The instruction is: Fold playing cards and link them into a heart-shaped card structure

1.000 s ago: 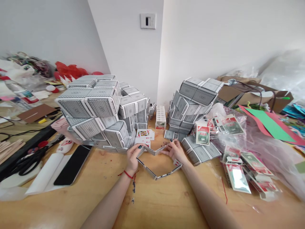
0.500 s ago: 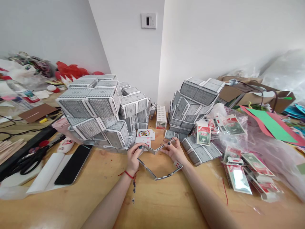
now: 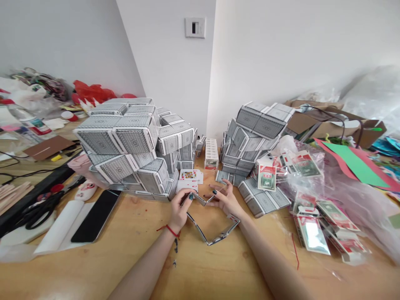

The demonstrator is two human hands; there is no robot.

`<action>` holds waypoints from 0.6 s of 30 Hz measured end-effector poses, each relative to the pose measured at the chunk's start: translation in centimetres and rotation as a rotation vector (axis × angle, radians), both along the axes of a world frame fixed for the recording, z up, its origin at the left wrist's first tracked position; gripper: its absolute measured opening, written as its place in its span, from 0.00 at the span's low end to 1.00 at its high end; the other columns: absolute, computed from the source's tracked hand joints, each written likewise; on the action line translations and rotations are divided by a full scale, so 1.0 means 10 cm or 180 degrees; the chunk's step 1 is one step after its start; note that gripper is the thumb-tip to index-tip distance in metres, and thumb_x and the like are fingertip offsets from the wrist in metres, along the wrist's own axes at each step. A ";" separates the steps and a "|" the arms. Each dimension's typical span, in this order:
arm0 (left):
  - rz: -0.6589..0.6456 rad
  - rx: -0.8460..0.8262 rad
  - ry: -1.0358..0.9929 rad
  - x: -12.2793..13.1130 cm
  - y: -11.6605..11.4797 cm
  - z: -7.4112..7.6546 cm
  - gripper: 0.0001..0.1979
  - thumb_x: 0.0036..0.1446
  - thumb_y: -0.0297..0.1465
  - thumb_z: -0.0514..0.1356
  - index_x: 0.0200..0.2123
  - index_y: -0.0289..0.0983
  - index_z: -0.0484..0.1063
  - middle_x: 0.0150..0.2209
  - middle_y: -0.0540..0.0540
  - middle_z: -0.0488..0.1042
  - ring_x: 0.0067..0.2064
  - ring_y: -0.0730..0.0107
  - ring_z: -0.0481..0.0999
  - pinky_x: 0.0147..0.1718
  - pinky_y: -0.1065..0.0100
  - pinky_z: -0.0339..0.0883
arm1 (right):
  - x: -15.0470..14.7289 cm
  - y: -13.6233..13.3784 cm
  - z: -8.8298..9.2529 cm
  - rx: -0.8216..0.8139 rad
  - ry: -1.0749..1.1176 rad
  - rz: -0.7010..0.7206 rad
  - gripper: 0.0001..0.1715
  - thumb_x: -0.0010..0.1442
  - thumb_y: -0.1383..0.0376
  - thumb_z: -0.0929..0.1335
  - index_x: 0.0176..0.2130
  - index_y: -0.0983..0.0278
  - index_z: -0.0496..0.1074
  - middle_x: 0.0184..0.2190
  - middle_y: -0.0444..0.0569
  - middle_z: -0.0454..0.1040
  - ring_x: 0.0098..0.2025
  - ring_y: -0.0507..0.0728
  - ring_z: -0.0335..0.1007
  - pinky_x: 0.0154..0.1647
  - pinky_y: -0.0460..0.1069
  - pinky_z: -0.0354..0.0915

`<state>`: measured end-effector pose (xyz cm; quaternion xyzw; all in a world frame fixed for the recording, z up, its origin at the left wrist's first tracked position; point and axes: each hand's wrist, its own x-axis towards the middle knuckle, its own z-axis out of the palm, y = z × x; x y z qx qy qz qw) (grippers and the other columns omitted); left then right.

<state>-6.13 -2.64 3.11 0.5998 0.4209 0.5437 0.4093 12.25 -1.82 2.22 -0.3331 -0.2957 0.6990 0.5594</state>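
Between my hands is a loop of folded playing cards point(image 3: 199, 230) joined edge to edge, its outline bent into several corners above the table. My left hand point(image 3: 180, 210) pinches its far left part between thumb and fingers, with a red string bracelet at the wrist. My right hand point(image 3: 227, 201) grips the far right part with bent fingers. Just beyond lie loose face-up playing cards point(image 3: 189, 176), a king showing. Large block structures built of grey-backed cards stand on both sides, a left one point(image 3: 120, 137) and a right one point(image 3: 258, 125).
A row of small card boxes point(image 3: 211, 153) stands between the structures. On the left are a black phone point(image 3: 95, 217), scissors point(image 3: 42, 208) and white paper. Opened card boxes point(image 3: 312, 233), plastic wrap and coloured sheets point(image 3: 359, 164) cover the right. A white wall rises behind.
My left hand has shifted slightly right, towards my right hand. The loop has bent more sharply, and its near corner has moved right and closer to me.
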 end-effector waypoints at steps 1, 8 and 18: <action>-0.0022 -0.0022 0.0008 0.00 0.00 0.00 0.10 0.52 0.32 0.54 0.35 0.34 0.70 0.36 0.43 0.72 0.40 0.64 0.70 0.42 0.64 0.62 | 0.00 0.01 0.00 -0.0011 0.0005 0.0005 0.35 0.43 0.66 0.72 0.45 0.51 0.51 0.43 0.45 0.66 0.34 0.57 0.73 0.33 0.63 0.69; -0.0078 -0.0012 0.0029 0.00 0.01 -0.01 0.10 0.52 0.32 0.53 0.35 0.34 0.70 0.35 0.43 0.72 0.39 0.64 0.70 0.41 0.64 0.62 | 0.02 0.04 0.03 -0.0060 -0.0007 0.0026 0.29 0.42 0.66 0.72 0.42 0.55 0.58 0.43 0.45 0.67 0.34 0.56 0.72 0.33 0.60 0.71; 0.0015 -0.0308 -0.0219 -0.01 0.06 -0.04 0.10 0.50 0.32 0.54 0.34 0.34 0.70 0.36 0.44 0.72 0.40 0.64 0.70 0.41 0.65 0.61 | 0.08 0.09 -0.08 0.0055 0.0010 -0.0140 0.29 0.42 0.66 0.73 0.41 0.55 0.57 0.38 0.43 0.69 0.34 0.54 0.70 0.31 0.59 0.71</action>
